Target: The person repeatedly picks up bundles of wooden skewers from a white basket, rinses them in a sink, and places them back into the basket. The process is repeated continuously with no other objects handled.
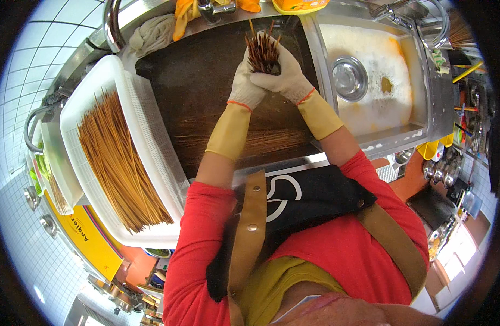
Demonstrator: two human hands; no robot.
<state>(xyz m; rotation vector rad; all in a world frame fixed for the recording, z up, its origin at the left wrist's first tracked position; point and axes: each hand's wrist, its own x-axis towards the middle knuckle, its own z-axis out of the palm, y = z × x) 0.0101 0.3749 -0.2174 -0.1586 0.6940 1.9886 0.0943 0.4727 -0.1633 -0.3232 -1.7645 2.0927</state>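
Observation:
Both my hands wear white knit gloves over yellow rubber gloves. Between them is a tight bundle of thin wooden skewers (263, 55), its dark ends fanned toward the camera and two sticks poking out farther. My left hand (245, 83) wraps the bundle's left side. From the right, my right hand (288, 73) grips it, thumb laid across the near side. Beneath them is a sink basin (184, 77) of dark brown water. More skewers (250, 139) lie in the basin's near part, blurred by the water. The bundle's lower ends are hidden.
At left, a white plastic basket (120, 81) holds many brown skewers (119, 163). A second steel sink (421, 93) with foam and a round drain adjoins at right. Along the back edge are a grey cloth (152, 34), orange gloves (184, 18), a faucet (217, 10) and an orange-yellow container (301, 6).

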